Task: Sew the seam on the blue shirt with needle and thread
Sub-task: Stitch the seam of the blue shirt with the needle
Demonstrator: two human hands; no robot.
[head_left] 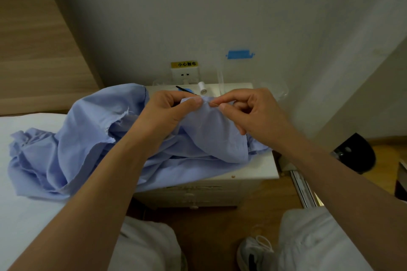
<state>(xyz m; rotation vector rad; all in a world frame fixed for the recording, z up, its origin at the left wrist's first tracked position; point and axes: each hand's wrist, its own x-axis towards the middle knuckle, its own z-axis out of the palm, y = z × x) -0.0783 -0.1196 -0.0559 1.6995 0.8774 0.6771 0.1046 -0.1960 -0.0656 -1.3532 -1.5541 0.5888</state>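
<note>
Two knees (pixel 149 246) in pale trousers and one white shoe (pixel 253 251) frame the bottom of the view as a person sews at a bedside. One white bed (pixel 26 204) at left and one white nightstand (pixel 259 167) share the single blue shirt (pixel 72 138), which spills from the mattress across the nightstand's top, with a frayed torn edge near its middle. Both hands work a raised fold of the shirt above the nightstand. The left hand (pixel 169 110) pinches the cloth between thumb and forefinger, and the right hand (pixel 248 112) pinches one thin needle (pixel 217 104) at the fold. Behind them stand one clear plastic case (pixel 275 90), contents not discernible, one pair of dark scissors (pixel 182 89) and one spool of white thread (pixel 202 87).
</note>
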